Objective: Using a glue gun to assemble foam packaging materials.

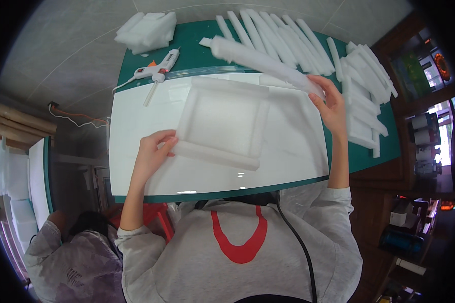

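Foam tray (pixel 222 118): on or just above the white board (pixel 298 151), walled along its edges; cannot tell whether lifted. Could skid or twist on the glossy surface if pressed at one corner only.
Left hand (pixel 158 144): closed narrow on the tray's front-left corner. Might dent the soft wall by squeezing hard.
Right hand (pixel 329 101): wrapped around the near end of the long foam strip (pixel 260 61).
Long foam strip: held aloft, slanting away to the upper left. Could sag or swing, being gripped at one end only.
Glue gun (pixel 159 68): lies by the board's back-left edge, beside clear glue sticks (pixel 202 71). Could be dragged by a snagged cord.
Loose strips (pixel 273 40): fanned out beyond the board on the green tabletop (pixel 374 161). Might scatter if brushed by the raised strip.
Foam pile (pixel 361 101): heaped right of the right hand. Could slide from an arm's bump.
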`<state>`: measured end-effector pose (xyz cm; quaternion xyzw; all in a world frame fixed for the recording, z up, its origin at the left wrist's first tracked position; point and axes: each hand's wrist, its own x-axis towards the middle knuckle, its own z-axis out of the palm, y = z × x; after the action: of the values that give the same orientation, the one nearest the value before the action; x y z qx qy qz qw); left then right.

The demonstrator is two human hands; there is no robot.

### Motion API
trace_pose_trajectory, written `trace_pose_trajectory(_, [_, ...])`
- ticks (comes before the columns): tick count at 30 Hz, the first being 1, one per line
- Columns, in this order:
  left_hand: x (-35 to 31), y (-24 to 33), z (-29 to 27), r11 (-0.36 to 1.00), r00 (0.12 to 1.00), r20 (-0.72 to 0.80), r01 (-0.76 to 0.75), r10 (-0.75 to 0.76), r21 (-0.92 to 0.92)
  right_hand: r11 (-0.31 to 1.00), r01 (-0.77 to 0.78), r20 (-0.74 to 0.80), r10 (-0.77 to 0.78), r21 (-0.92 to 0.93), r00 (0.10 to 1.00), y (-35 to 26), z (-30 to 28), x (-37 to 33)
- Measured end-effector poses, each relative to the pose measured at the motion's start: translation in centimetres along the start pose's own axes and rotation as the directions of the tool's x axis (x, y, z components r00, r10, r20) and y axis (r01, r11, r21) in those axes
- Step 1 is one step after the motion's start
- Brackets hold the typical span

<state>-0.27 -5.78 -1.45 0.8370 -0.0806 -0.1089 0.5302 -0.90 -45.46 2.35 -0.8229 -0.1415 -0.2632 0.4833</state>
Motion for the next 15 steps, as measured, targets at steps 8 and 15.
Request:
trace_pose_trajectory(8, [2.4,0.2,-0.3,0.980,0.986,-0.026,-0.159,0.164,0.121,0.953,0.300,0.442,-0.257,-0.028,0.859,0.0,2.8,3.4])
trace_pose_trajectory(15, [1.0,1.1,1.0,0.880,0.815,-0.343,-0.468,0.466,0.084,0.977,0.212,0.545,-0.170,-0.015,0.821,1.6,5.0,5.4])
